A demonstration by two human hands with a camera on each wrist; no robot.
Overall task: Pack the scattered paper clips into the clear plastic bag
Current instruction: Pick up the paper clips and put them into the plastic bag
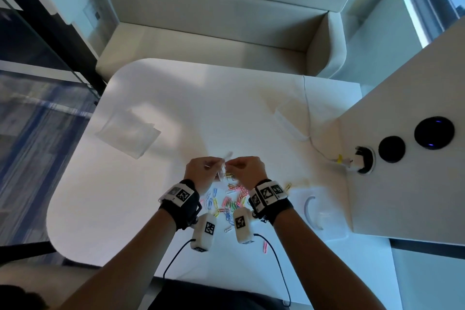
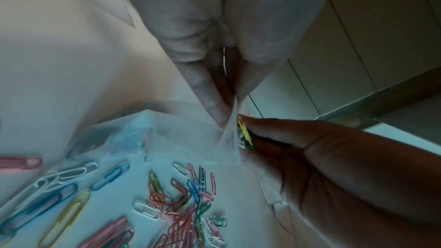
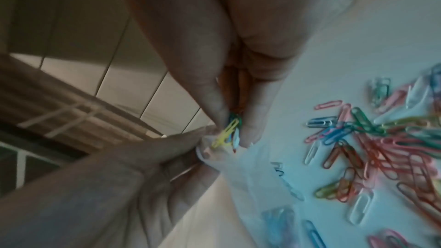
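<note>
My left hand (image 1: 201,171) pinches the rim of a small clear plastic bag (image 2: 167,135) and holds its mouth up above the white table (image 1: 176,98). A few clips lie inside the bag. My right hand (image 1: 247,170) pinches a small bunch of paper clips (image 3: 226,133), yellow, green and blue, right at the bag's mouth (image 3: 214,157). In the left wrist view that bunch (image 2: 244,133) touches the plastic edge. Many coloured paper clips (image 1: 230,202) lie scattered on the table below both wrists.
Spare clear bags (image 1: 128,133) lie at the table's left, and another bag (image 1: 289,121) at the right. A clear plastic box (image 1: 319,211) sits near my right wrist. A white cable (image 1: 312,138) runs to a wall panel with black round sockets (image 1: 391,148).
</note>
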